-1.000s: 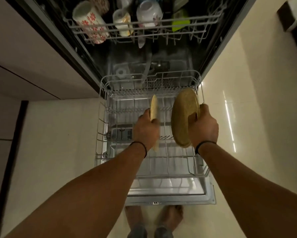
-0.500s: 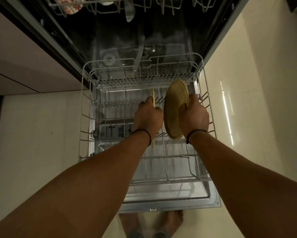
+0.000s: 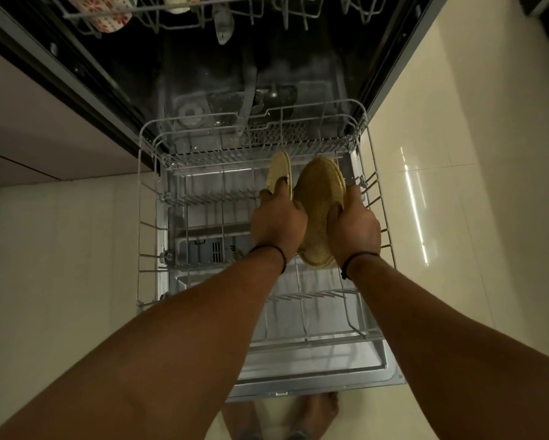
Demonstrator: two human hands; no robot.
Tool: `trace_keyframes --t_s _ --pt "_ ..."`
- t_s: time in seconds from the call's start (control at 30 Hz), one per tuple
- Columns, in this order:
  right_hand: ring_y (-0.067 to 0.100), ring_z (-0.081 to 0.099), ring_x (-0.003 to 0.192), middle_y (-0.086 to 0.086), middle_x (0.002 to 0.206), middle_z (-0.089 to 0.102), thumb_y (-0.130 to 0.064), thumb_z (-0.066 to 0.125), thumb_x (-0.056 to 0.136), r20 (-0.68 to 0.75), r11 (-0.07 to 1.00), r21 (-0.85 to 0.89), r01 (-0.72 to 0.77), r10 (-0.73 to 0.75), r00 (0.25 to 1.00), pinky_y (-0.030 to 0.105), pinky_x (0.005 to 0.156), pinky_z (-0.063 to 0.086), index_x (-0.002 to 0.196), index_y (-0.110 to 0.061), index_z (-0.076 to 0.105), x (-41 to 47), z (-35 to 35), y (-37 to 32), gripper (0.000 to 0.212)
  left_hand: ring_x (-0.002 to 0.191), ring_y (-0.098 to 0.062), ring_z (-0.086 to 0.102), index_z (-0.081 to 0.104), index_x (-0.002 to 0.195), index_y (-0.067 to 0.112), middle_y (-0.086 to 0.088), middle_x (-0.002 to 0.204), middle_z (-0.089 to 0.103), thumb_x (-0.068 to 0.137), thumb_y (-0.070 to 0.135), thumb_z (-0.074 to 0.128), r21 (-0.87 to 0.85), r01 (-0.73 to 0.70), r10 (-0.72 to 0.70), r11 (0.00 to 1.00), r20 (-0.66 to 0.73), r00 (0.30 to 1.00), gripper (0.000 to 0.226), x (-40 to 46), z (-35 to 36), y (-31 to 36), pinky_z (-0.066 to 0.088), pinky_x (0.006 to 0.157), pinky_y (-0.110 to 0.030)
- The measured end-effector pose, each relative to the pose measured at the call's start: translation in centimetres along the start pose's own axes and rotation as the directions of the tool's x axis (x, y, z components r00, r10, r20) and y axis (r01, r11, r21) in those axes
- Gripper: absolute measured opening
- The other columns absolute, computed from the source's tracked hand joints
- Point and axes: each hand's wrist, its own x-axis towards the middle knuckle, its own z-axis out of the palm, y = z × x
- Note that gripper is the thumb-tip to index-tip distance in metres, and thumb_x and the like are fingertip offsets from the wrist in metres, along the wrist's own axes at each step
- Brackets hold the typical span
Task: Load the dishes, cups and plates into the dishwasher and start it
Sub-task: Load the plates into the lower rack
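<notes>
L hand [image 3: 277,225] grips pale plate [image 3: 278,173] on edge; R hand [image 3: 354,230] clamps speckled plate [image 3: 319,211] at 3 o'clock rim; both upright over lower rack [image 3: 158,198], 12 o'clock end; prob. stiff, breakable; hold by rims.

Two speckled golden-brown plates, one [image 3: 279,173] paler and yellower near the centre of the frame, the other [image 3: 317,211] darker tan just to its right. A pale grey wire lower rack [image 3: 146,198] fills the middle of the frame over a silver-grey dishwasher door [image 3: 387,369]. The dishwasher interior [image 3: 203,74] at the top is black and dark grey. In the upper left, a white cup [image 3: 108,14] carries a red flower pattern. Thin black bands circle both wrists [image 3: 282,258]. The floor [image 3: 489,154] is glossy cream tile with white light streaks at the right. The cabinet [image 3: 28,122] at the left is beige-brown.
</notes>
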Motion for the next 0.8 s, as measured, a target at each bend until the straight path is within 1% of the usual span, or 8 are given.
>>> trace_keyframes --t_s 0.07,0.17,0.3,0.47,0.53,0.63,0.73,0.8 --pt "0.033 0.061 0.079 0.011 0.088 0.064 -0.020 0.039 0.099 -0.006 1.000 -0.002 0.010 -0.010 1.000 0.036 0.064 0.046 0.122 -0.018 0.040 0.2 0.1 0.1 0.024 0.095 -0.040 0.061 0.036 0.143 0.018 -0.020 0.125 0.051 0.097 0.025 0.044 0.066 -0.029 0.027 0.997 0.022 0.999 0.047 -0.9 1.1 -0.2 0.050 0.076 -0.042" --pt "0.034 0.061 0.081 0.014 0.095 0.065 -0.017 0.040 0.098 -0.017 1.000 -0.012 0.021 -0.021 1.000 0.033 0.064 0.040 0.118 -0.017 0.041 0.5 0.0 0.2 0.020 0.096 -0.040 0.062 0.035 0.145 0.018 -0.020 0.130 0.048 0.097 0.026 0.043 0.109 -0.008 0.007 0.994 0.002 1.000 0.049 -1.4 1.6 0.1 0.050 0.075 -0.042" --pt "0.036 0.062 0.085 0.016 0.096 0.065 -0.017 0.041 0.098 -0.017 1.000 -0.013 0.022 -0.022 1.000 0.035 0.065 0.044 0.121 -0.016 0.040 0.4 0.1 0.5 0.024 0.091 -0.039 0.063 0.039 0.142 0.017 -0.018 0.127 0.047 0.096 0.024 0.046 0.058 0.020 -0.019 0.998 -0.015 1.000 0.047 -2.6 1.9 -0.3 0.051 0.072 -0.042" --pt "0.035 0.062 0.087 0.017 0.099 0.065 -0.017 0.042 0.099 0.005 1.000 0.006 0.021 -0.021 1.000 0.036 0.068 0.047 0.128 -0.016 0.039 0.0 0.0 0.2 0.029 0.087 -0.034 0.063 0.030 0.150 0.022 -0.013 0.128 0.045 0.096 0.031 0.050 -0.053 -0.013 0.013 0.999 -0.007 1.000 0.059 -4.4 2.7 -2.6 0.051 0.073 -0.039" --pt "0.036 0.062 0.089 0.016 0.101 0.065 -0.019 0.042 0.099 0.019 1.000 0.021 0.019 -0.019 1.000 0.042 0.073 0.053 0.127 -0.016 0.038 -0.1 -0.3 0.1 0.029 0.085 -0.033 0.063 0.029 0.151 0.023 -0.013 0.127 0.046 0.096 0.034 0.051 -0.064 -0.028 0.027 0.998 -0.012 1.000 0.060 -4.8 3.2 -3.2 0.052 0.070 -0.039" --pt "0.035 0.063 0.090 0.016 0.102 0.065 -0.019 0.041 0.099 0.021 1.000 0.027 0.013 -0.013 1.000 0.049 0.078 0.056 0.126 -0.017 0.037 -0.3 -0.2 0.1 0.027 0.087 -0.031 0.062 0.029 0.150 0.022 -0.014 0.125 0.047 0.095 0.036 0.052 -0.063 -0.043 0.043 0.997 -0.005 0.999 0.060 -5.0 3.9 -3.7 0.051 0.067 -0.038" --pt "0.036 0.063 0.089 0.016 0.101 0.065 -0.017 0.040 0.100 0.010 1.000 0.017 0.021 -0.022 1.000 0.041 0.073 0.053 0.126 -0.016 0.038 -0.3 0.0 0.2 0.026 0.094 -0.032 0.060 0.029 0.148 0.022 -0.014 0.123 0.047 0.094 0.035 0.052 -0.069 -0.042 0.042 0.997 -0.010 0.999 0.060 -4.8 4.1 -3.7 0.051 0.070 -0.040" --pt "0.035 0.063 0.089 0.016 0.102 0.065 -0.018 0.041 0.099 0.004 0.999 0.032 0.038 -0.038 0.999 0.039 0.072 0.051 0.125 -0.015 0.039 -0.5 0.0 0.2 0.026 0.096 -0.034 0.059 0.030 0.147 0.023 -0.015 0.123 0.047 0.093 0.034 0.052 -0.085 -0.036 0.034 0.996 -0.023 0.999 0.059 -4.5 4.1 -3.5 0.053 0.071 -0.043"
